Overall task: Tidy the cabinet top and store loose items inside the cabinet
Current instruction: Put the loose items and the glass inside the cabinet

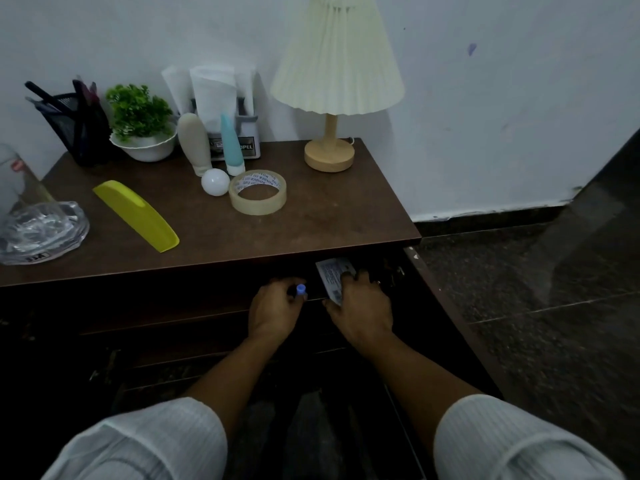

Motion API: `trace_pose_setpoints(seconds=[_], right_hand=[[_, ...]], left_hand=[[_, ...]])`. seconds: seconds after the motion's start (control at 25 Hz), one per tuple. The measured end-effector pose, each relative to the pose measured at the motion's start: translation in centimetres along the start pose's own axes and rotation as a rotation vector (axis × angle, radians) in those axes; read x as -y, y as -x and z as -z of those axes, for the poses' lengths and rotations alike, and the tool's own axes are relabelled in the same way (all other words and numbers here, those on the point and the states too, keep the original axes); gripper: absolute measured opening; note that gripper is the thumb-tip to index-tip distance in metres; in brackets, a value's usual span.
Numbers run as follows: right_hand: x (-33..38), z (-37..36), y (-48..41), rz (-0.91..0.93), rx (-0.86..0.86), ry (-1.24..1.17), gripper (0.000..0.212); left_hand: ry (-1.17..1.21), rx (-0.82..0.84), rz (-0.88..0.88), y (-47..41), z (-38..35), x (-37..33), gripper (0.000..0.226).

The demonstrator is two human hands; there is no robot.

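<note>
Both my hands reach into the dark open cabinet under the brown cabinet top [311, 216]. My left hand [273, 311] grips a small item with a blue cap [301, 289]; the rest of that item is hidden in my fingers. My right hand [360, 306] holds a white printed packet [333, 271] just inside the cabinet. On the top lie a yellow comb [136, 214], a roll of clear tape [258, 192], a white ball [215, 181], a beige tube [194, 143] and a light-blue tube [231, 143].
A pleated lamp [332, 98] stands at the back right of the top. A black pen holder [76, 129], a potted plant [140, 123] and a tissue holder [221, 109] line the wall. A glass ashtray [38, 233] sits at the left edge. The open door edge [446, 306] is on the right.
</note>
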State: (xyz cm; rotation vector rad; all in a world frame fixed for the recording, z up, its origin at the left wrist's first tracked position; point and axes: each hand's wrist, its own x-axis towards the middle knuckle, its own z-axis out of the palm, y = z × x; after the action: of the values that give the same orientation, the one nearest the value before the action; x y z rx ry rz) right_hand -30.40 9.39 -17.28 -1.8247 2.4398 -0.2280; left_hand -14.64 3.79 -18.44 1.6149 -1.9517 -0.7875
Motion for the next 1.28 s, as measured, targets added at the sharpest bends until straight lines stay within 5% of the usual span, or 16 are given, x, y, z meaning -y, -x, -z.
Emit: trace_pose_setpoints(seconds=[0.2, 0.44, 0.84, 1.28], right_hand=[[-0.9, -0.2, 0.6, 0.046, -0.016, -0.120, 0.050], [-1.2, -1.2, 3.8, 0.223, -0.004, 0.053, 0.061], [-0.6, -1.8, 2.9, 0.111, 0.059, 0.170, 0.086], [-1.7, -2.2, 3.3, 0.101, 0.062, 0.068, 0.089]], left_hand=[[-0.036, -0.041, 0.003, -0.8, -0.9, -0.6, 0.031], [0.038, -0.083, 0.039, -0.5, -1.2, -0.6, 0.033], [0.015, -0.074, 0.070, -1.2, -2.4, -1.7, 0.026], [0.085, -0.056, 0.059, -1.5, -3.0, -1.6, 0.029]])
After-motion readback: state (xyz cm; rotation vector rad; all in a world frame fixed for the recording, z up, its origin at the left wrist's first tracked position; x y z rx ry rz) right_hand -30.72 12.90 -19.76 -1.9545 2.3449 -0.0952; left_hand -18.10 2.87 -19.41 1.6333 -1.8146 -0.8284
